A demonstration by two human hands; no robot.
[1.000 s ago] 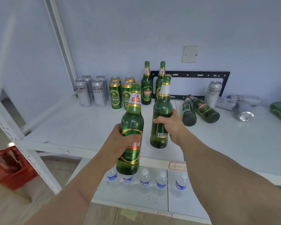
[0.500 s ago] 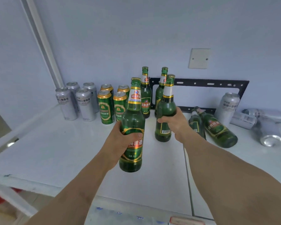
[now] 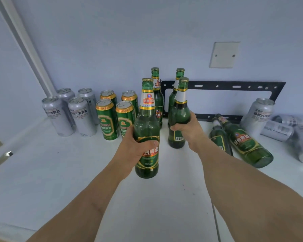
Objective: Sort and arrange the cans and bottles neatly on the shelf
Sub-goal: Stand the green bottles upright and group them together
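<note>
Two upright green bottles, held over the white shelf [image 3: 42, 172]: near bottle [image 3: 147, 137] gripped by left hand [image 3: 135, 147]; far bottle [image 3: 179, 117] gripped by right hand [image 3: 189, 130], just before two standing bottles [image 3: 157, 100] at the wall. Left: four green cans [image 3: 107, 123], four silver cans [image 3: 59, 116]. Right: two bottles lying flat [image 3: 243, 142], and toppled silver cans [image 3: 278, 130].
</note>
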